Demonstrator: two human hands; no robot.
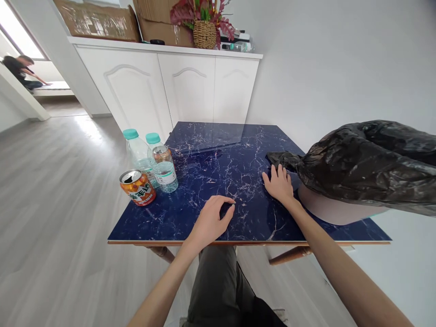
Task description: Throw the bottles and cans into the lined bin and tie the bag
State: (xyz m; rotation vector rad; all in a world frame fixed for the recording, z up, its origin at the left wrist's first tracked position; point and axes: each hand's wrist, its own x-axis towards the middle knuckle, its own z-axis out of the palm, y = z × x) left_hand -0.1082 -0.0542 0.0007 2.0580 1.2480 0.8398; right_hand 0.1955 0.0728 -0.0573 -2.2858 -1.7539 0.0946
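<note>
My left hand (211, 221) rests arched on the dark blue marbled table (204, 168) near its front edge, with thumb and fingers apart and nothing visible in them. Further right, my right hand (278, 184) lies flat on the table, fingers stretched out. Its fingertips reach the loose end of a black plastic bag (361, 163). The bag is draped over a white round bin (334, 210) at the table's right side.
Two teal-capped water bottles (163, 165) and an opened orange drink can (138, 187) stand at the table's left edge. White cabinets (170, 86) behind hold cardboard boxes and a wicker plant basket (205, 34). Another person sits far off at the upper left.
</note>
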